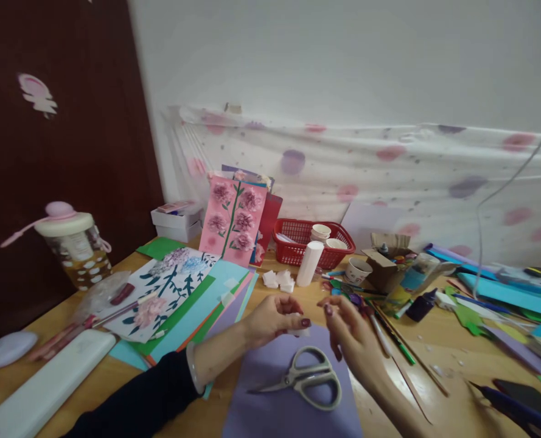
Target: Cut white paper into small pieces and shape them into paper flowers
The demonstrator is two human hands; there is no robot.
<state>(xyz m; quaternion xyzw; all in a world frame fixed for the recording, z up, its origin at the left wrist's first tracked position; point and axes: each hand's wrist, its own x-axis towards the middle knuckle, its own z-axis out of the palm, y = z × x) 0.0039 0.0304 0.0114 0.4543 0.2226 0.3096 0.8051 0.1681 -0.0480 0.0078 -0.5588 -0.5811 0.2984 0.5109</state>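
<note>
White piece [300, 332], small: grasped between thumb and fingers of the left hand [277, 322], above the purple sheet [261, 395]. Right hand [345, 325]: raised just beside, fingers bent; whether they pinch anything cannot be told. Scissors [304, 378], grey-handled: flat on the purple sheet, below the hands, blades toward the left. White pieces [278, 280], folded or crumpled: beside the upright white roll [309, 263]. Basket [293, 250], red, openwork: behind the roll, holding paper cups [321, 231].
</note>
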